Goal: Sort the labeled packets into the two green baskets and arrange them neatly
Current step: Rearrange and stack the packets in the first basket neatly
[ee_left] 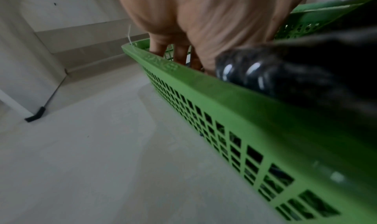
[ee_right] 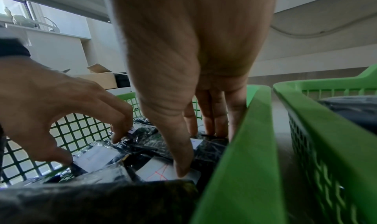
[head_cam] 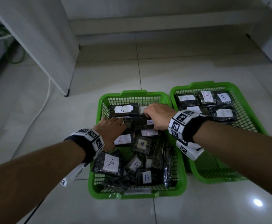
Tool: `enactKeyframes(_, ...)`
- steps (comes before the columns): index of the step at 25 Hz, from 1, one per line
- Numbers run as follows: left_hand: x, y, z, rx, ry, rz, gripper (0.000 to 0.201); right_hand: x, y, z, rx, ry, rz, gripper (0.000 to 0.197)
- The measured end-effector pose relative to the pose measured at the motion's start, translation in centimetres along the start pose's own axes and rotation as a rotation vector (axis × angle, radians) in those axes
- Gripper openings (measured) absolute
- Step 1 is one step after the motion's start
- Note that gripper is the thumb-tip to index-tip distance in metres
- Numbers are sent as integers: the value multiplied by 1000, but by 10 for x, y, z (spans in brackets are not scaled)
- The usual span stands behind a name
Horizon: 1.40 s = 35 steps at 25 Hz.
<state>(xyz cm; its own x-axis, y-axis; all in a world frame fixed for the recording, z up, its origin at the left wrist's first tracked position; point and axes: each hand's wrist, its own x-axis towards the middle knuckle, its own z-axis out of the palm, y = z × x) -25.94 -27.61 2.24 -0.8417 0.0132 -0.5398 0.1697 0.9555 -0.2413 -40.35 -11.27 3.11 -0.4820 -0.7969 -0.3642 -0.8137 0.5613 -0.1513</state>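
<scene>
Two green baskets sit side by side on the tiled floor [head_cam: 196, 210]. In the head view, the left basket [head_cam: 96, 189] holds dark packets labelled A [head_cam: 111, 163], jumbled at the near end; the right basket [head_cam: 261, 126] holds packets labelled B [head_cam: 223, 97] in rows. That view hides the fingertips. The right wrist view shows them: the right hand [ee_right: 193, 58] reaches down with straight fingers [ee_right: 183, 163] touching a white label, while the left hand [ee_right: 47, 101] has curled fingers pressing on a packet; whether it grips one I cannot tell. The left wrist view shows mostly the left basket's outer wall.
</scene>
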Motion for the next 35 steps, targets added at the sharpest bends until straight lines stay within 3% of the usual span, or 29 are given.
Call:
enactKeyframes(3,1,-1,-1,-76,2,0,84,1,-3,-1,-40,-7,-9,30)
enactKeyframes(10,3,-12,5,-209,80,4,69,3,-2,-9,-7,-17,37,40)
enactKeyframes(12,2,-20,3,-263,141,-23,65,0,-2,-10,22,41,22,32)
enactKeyframes(16,-4,-34,0,-306,239,-108,38,-7,-10,-8,60,86,-30,16)
enactKeyframes(27,16,-19,-5,-96,91,-64,42,-9,-10,-2,81,-68,-43,13)
enactKeyframes(32,17,-24,-5,-163,32,-46,48,-6,-9,0,95,-84,-21,11)
enactKeyframes(35,9,-29,-3,-272,69,11,45,-4,-9,-1,109,-106,-20,11)
